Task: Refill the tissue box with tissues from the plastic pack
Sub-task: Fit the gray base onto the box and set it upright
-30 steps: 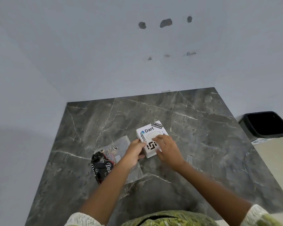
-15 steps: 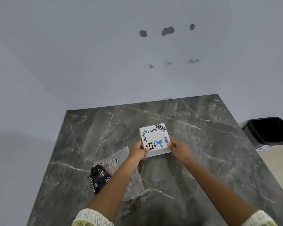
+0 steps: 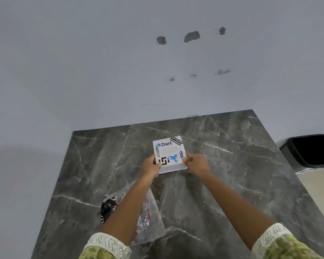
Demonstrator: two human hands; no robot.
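A white square tissue box with stickers on its lid stands on the dark marble table, its oval slot facing up. My left hand grips its near-left edge and my right hand grips its near-right edge. The plastic pack, clear with black and red print, lies flat on the table nearer to me, partly hidden under my left forearm. I cannot tell whether tissues show in the slot.
A black waste bin stands on the floor beyond the table's right edge. A pale wall with chipped patches rises behind the table's far edge. Another wall runs along the left side.
Both hands have moved the box farther from me across the table. My right hand went from the box's top to its near-right edge. The pack stays where it lay.
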